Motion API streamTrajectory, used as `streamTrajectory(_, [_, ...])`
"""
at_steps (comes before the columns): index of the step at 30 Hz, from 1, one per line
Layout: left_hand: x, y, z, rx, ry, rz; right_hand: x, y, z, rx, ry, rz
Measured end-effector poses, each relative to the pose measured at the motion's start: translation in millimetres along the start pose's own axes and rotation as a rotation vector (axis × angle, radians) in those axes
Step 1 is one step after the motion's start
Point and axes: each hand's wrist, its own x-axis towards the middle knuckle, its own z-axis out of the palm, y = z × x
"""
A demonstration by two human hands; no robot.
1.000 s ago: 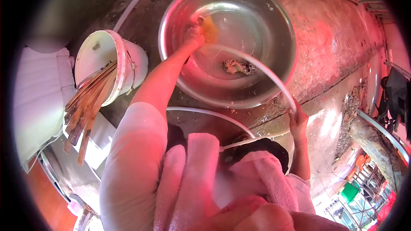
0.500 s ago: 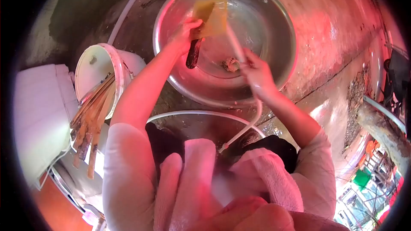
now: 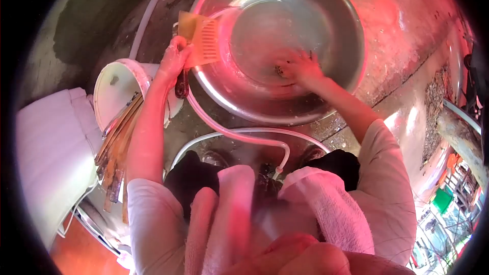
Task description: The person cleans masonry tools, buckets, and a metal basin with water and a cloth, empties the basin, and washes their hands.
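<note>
My left hand is closed on a yellow, see-through slotted plastic piece at the left rim of a wide metal basin. A dark handle sticks out below the same hand; what it belongs to is mostly hidden. A pale hose runs up to this hand, and its end seems to lie behind the plastic piece. Low inside the basin, my right hand has its fingers spread. Beside its fingertips is a small brownish clump, partly covered, its kind unclear.
A white bucket lies tipped at the left with several wooden strips by its mouth. A white covered block stands farther left. Another pale tube is on the wet floor. A log lies at the right.
My left hand has moved left and down with the plastic piece and the dark handle. My right hand has let go of the hose, which now runs to my left hand, and has spread its fingers.
</note>
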Motion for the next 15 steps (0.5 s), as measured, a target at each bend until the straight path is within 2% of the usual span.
streamTrajectory(1, [1.4, -8.7, -5.5, 0.053, -0.007, 0.074, -7.6, 23.6, 9.7, -0.299, -0.031, -0.017])
streamTrajectory(4, [6.4, -19.3, -8.0, 0.309, 0.05, 0.187, -19.1, 36.0, 31.9, -0.128, -0.358, -0.006])
streamTrajectory(7, [0.6, -1.1, 1.2, 0.558, 0.142, 0.304, -13.9, 7.8, 35.0, -0.05, -0.475, -0.182])
streamTrajectory(9, [5.7, -1.8, 0.7, 0.635, 0.125, 0.424, 9.4, -7.7, 67.8, 0.055, -0.256, -0.345])
streamTrajectory(10, [8.4, 2.5, 1.3, 0.615, 0.044, 0.33, 21.8, -20.6, 83.4, 0.113, -0.152, -0.42])
streamTrajectory(12, [16.3, 13.1, -2.1, 0.572, -0.096, 0.142, 69.8, -59.5, 94.9, 0.075, 0.007, -0.363])
streamTrajectory(14, [22.7, -1.1, -3.6, 0.509, -0.075, 0.189, 140.3, -72.4, 115.6, 0.117, 0.245, -0.258])
streamTrajectory(15, [24.0, -5.8, -4.5, 0.48, -0.061, 0.216, 173.4, -78.5, 88.3, 0.15, 0.132, -0.064])
